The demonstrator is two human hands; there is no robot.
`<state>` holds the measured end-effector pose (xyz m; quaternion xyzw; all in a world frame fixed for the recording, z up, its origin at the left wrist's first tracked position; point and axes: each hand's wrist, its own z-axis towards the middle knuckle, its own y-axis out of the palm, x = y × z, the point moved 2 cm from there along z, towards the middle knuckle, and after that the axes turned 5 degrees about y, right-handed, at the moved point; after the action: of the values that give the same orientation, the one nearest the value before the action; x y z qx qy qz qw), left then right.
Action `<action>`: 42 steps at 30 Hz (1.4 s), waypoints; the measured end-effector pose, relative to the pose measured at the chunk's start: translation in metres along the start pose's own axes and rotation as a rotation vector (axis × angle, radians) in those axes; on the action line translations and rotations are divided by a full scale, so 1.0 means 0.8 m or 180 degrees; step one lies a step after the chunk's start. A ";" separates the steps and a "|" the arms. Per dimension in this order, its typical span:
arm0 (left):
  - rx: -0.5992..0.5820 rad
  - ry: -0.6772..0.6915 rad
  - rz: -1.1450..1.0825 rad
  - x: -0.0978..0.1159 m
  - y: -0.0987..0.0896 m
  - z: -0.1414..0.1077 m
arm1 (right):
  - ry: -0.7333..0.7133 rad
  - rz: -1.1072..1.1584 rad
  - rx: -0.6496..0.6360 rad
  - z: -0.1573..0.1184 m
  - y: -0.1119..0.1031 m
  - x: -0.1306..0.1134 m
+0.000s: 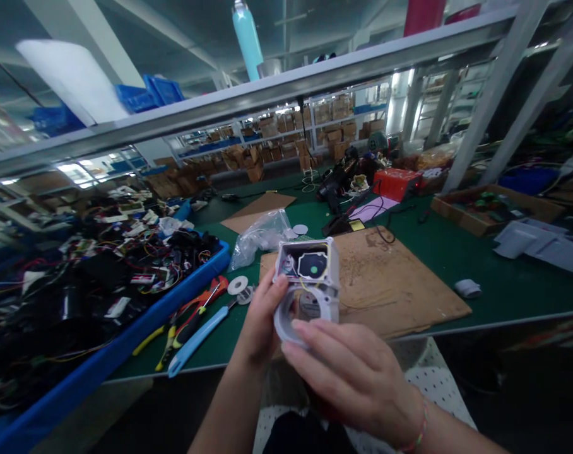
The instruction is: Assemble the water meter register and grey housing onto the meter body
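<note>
A light-grey plastic housing is held up over the front of the bench, its square compartment on top and a round ring-shaped opening below. Inside the square part sit a dark piece with a pale edge and a green dot, and thin wires. One yellow wire hangs down toward the ring. My left hand grips the housing from the left, thumb on the front between the two openings. The fingers of my right hand are together on the ring's lower right rim; its thumb is hidden.
To the left, a blue bin overflows with wired parts. Beside it lie pliers, a light-blue-handled tool and a small spool. Cardboard, a plastic bag and an orange-red box lie beyond. A shelf crosses overhead.
</note>
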<state>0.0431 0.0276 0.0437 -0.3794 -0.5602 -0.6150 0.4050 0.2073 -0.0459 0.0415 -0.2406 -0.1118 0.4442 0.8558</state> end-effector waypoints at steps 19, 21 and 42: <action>0.0072 -0.0526 0.0797 -0.036 -0.011 0.045 | 0.5362 0.4603 0.0569 -0.076 0.079 0.065; 0.0000 -0.0624 0.0881 -0.038 -0.009 0.047 | 0.5325 0.4701 0.0653 -0.073 0.079 0.067; 0.0070 -0.0916 0.0898 -0.052 -0.021 0.047 | 0.5138 0.5053 0.0293 -0.046 0.089 0.086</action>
<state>0.0443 0.0688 0.0024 -0.5337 -0.5603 -0.4855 0.4069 0.2116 0.0339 -0.0279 -0.4280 0.6737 0.5802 0.1621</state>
